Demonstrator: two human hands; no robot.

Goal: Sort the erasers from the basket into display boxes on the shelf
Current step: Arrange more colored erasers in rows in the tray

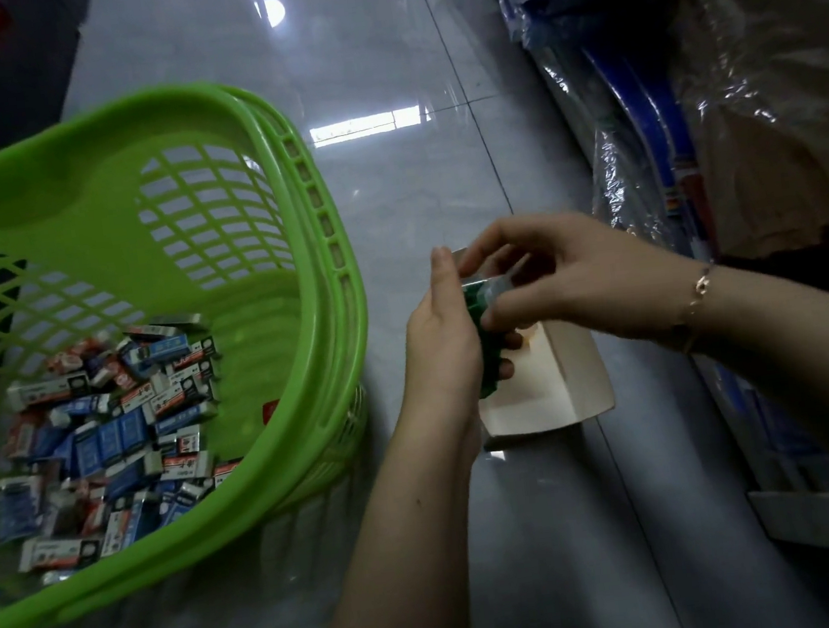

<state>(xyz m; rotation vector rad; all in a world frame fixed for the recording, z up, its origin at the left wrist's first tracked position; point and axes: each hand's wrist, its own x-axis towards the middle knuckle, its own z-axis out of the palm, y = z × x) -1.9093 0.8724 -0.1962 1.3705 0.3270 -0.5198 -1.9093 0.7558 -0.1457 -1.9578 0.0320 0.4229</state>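
Left hand gripping green-sided display box over grey floor, right hand pinching what looks like a wrapped eraser at box top, green basket just left w/ heap of erasers inside, plastic-wrapped goods at right.

One green basket stood on the floor, holding several dozen wrapped erasers, too jumbled to count exactly. Two hands were in view, left and right, with one bracelet on the right wrist. One open cardboard box sat between them.
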